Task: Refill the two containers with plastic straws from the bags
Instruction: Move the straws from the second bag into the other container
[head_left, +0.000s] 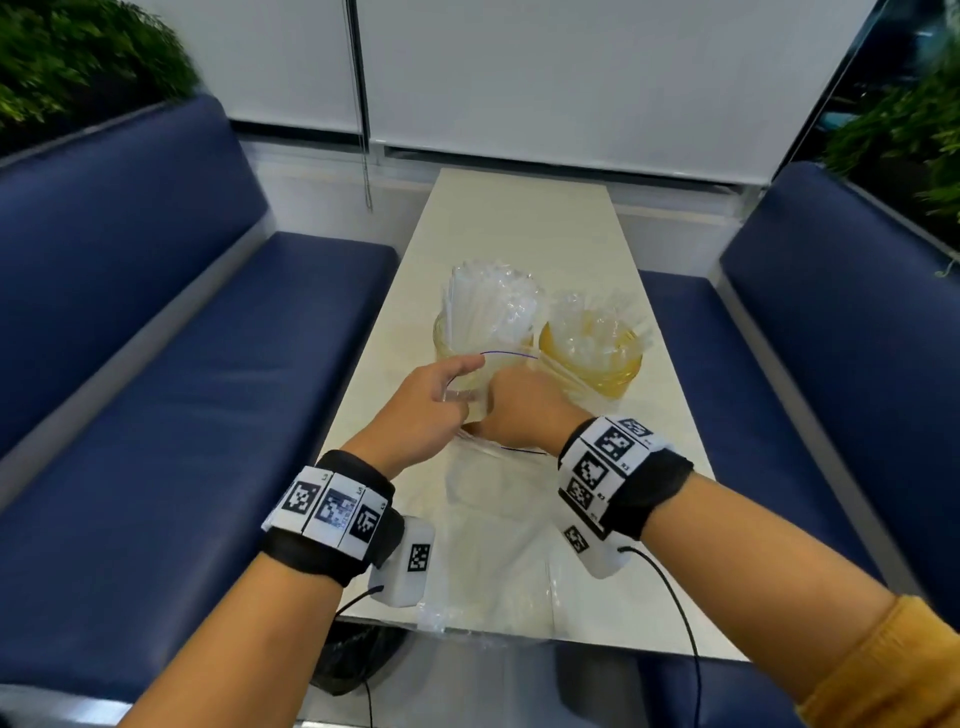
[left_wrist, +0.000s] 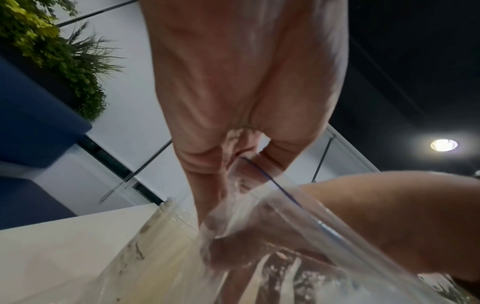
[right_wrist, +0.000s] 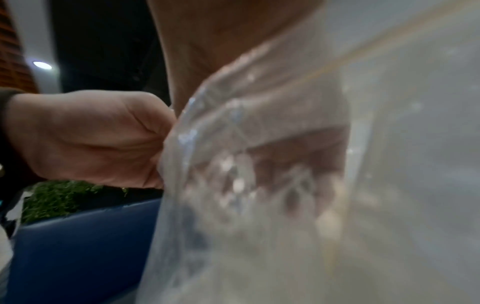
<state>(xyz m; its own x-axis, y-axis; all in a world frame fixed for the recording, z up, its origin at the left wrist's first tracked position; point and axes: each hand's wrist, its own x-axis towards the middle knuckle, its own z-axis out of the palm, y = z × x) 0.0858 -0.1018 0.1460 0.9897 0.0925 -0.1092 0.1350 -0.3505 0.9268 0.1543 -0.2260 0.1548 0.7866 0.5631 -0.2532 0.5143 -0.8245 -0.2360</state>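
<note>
Two yellow-tinted clear containers stand mid-table. The left container (head_left: 451, 338) is packed with tall white straws (head_left: 488, 306). The right container (head_left: 597, 364) holds shorter wrapped straws. In front of them is a clear bag (head_left: 480, 376) with a blue line along its mouth. My left hand (head_left: 460, 384) pinches the bag's rim (left_wrist: 270, 181) and holds it wide. My right hand (head_left: 511, 402) is inside the bag, fingers (right_wrist: 291, 162) curled round a bundle of straws (head_left: 563, 382) that pokes out toward the right container. The plastic blurs the fingertips.
An empty clear bag (head_left: 498, 551) lies flat on the near end of the white table (head_left: 519, 228). Blue bench seats (head_left: 182, 415) flank the table on both sides. Planters with greenery (head_left: 78, 57) sit behind the benches, and a blind cord (head_left: 363, 130) hangs at the window.
</note>
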